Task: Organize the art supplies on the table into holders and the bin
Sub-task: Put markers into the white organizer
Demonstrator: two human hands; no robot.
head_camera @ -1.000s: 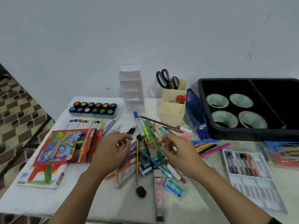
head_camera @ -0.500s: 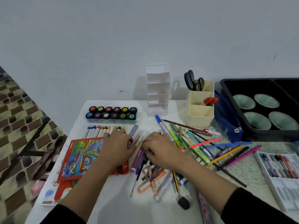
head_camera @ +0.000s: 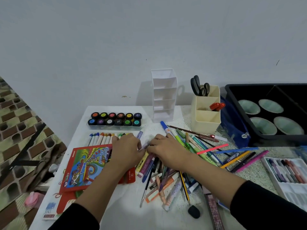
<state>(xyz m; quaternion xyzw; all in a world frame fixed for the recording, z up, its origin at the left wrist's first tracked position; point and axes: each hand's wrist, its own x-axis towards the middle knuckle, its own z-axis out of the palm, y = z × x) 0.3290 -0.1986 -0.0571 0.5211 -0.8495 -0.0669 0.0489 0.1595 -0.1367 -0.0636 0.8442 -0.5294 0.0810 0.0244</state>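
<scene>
Here, both hands are low over the middle of the white table [head_camera: 119,213], knuckles up and fingers curled downward. The left hand [head_camera: 127,147] and the right hand [head_camera: 167,151] almost meet at their fingertips. A lilac marker [head_camera: 139,134] runs between them, its tip pointing toward twelve o'clock. Blur hides the fingertips, so I cannot tell whether either hand pinches the marker or only touches it. The loose pile of pens and markers [head_camera: 159,178] spreads from under the right hand toward five o'clock, and more pens fan out toward three o'clock. At twelve o'clock from the hands stands the white tiered holder [head_camera: 163,95], upright near the wall. At one o'clock is the cream holder [head_camera: 206,120], with black scissors [head_camera: 198,86] in its back compartment and red markers [head_camera: 216,106] in the middle one. At two o'clock sits the black bin [head_camera: 282,138], which holds four pale green bowls [head_camera: 270,106]. A blue pouch [head_camera: 234,127] leans between the bin and the cream holder. At eleven o'clock lies a tray of paint pots [head_camera: 114,119], and just below it a row of crayons [head_camera: 103,138] partly under the left hand. A red colour pencil box [head_camera: 89,165] lies at eight o'clock beneath the left forearm. A white pastel tray [head_camera: 289,173] sits at four o'clock by the table's edge.
</scene>
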